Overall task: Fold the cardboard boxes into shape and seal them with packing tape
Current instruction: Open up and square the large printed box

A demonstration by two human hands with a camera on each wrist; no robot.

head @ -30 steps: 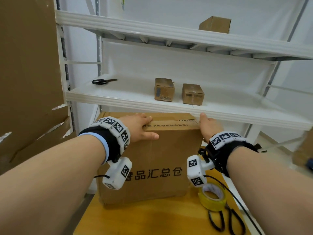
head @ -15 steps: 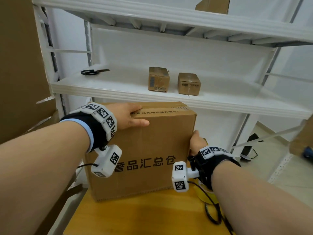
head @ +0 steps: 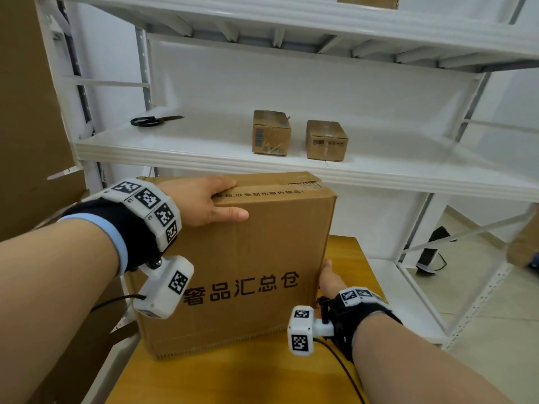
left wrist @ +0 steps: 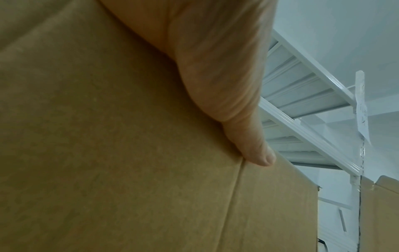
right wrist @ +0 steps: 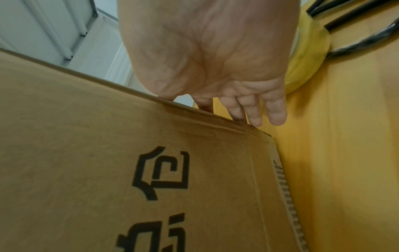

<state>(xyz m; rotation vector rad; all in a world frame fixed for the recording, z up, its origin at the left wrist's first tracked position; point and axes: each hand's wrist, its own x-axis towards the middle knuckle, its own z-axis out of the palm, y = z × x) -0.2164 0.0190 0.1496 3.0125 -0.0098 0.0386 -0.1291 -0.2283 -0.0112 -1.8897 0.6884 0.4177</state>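
A large brown cardboard box [head: 248, 266] with black printed characters stands upright on the yellow wooden table [head: 233, 380]. My left hand [head: 227, 199] grips its top near edge, fingers over the top flap and thumb [left wrist: 248, 136] pressed on the front face [left wrist: 108, 153]. My right hand [head: 327, 274] lies low against the box's right side; the right wrist view shows its fingers [right wrist: 274, 110] nearly straight along that side panel, past the box's front edge [right wrist: 194, 112]. A yellow roll of packing tape [right wrist: 306, 56] sits on the table just behind this hand.
Black-handled scissors [right wrist: 356, 34] lie by the tape. Right behind the box is a white shelf rack [head: 204, 158], with two small sealed boxes [head: 271, 132] [head: 326, 140] and another pair of scissors [head: 151, 121]. Flat cardboard sheets [head: 29, 112] lean at the left.
My right hand slid down from the box's top right corner to its lower right side. The left hand kept its hold on the top edge. The box has moved clear of the shelf edge.
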